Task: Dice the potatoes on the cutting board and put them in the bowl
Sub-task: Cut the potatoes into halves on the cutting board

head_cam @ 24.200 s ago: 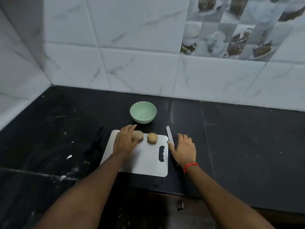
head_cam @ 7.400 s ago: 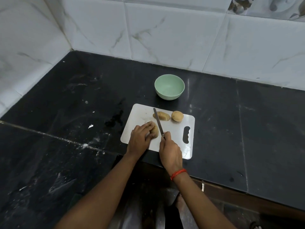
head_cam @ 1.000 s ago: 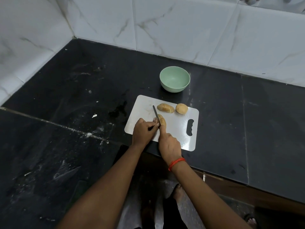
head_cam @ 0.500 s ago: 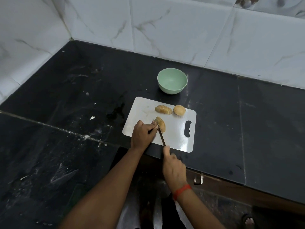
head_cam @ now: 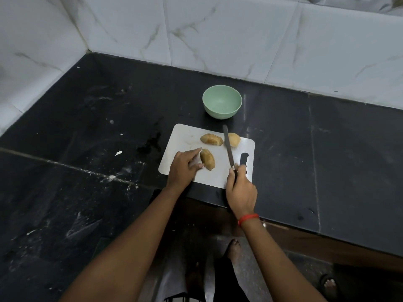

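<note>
Left hand, fingers spread, steadies a potato half at the cutting board's centre; right hand grips the knife near its right edge, probably readying another cut.

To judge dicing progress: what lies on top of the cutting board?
Cut potato pieces, a whole potato, the left hand, plus the knife held by the right hand. Anything under the hands is hidden.

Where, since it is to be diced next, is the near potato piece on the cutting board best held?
Hold the potato piece by its long left flank, coming from the left like the left hand: it lies lengthwise, pointing away, and the knife is on its right.
</note>
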`<state>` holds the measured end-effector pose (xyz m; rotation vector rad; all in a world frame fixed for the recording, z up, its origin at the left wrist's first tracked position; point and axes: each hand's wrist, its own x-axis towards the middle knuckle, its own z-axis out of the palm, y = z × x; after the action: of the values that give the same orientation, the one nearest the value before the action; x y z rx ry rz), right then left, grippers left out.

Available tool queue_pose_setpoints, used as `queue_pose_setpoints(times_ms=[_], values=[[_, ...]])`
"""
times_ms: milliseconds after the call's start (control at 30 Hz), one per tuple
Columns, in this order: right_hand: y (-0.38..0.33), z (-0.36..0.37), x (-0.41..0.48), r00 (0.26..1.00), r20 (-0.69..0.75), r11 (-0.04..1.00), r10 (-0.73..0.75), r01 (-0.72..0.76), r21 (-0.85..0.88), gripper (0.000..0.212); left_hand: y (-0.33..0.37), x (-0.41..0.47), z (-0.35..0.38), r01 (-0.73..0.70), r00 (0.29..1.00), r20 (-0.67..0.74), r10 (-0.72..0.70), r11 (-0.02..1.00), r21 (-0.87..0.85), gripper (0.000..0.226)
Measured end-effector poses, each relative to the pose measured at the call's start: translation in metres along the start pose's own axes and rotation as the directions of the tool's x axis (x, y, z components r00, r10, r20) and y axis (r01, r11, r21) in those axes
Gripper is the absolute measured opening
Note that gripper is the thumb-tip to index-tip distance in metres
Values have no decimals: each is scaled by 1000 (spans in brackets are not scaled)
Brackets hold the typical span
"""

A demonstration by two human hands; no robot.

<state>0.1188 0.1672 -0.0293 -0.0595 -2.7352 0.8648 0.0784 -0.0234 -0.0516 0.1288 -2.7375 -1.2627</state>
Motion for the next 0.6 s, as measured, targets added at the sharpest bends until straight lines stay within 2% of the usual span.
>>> queue_pose_setpoints(times_ms=[133,200,267,333,400,500,600], values=[[9,10,27,997,-73,999,17,-14,36,11,2,21,-4,-290,947,223,229,911,293,67],[16,14,26,998,-66,998,12,-8,55,12,3,30,-1,-411,888,346,302,859,306,64],[19,17,23,999,-42,998,-19,21,53,12,0,36,2,-470,849,404,341,835,284,61],[21,18,23,999,-25,998,-38,40,46,11,-1,37,2,-458,862,372,344,843,283,51],[21,19,24,999,-21,999,-30,31,45,10,-5,35,0,-379,915,262,306,874,305,41],[24,21,25,1000,-20,996,0,2,84,10,-17,43,-12,-170,984,95,149,945,279,38],[26,20,25,999,-1,984,34,-33,175,8,-18,64,-18,-39,999,24,35,975,220,42]])
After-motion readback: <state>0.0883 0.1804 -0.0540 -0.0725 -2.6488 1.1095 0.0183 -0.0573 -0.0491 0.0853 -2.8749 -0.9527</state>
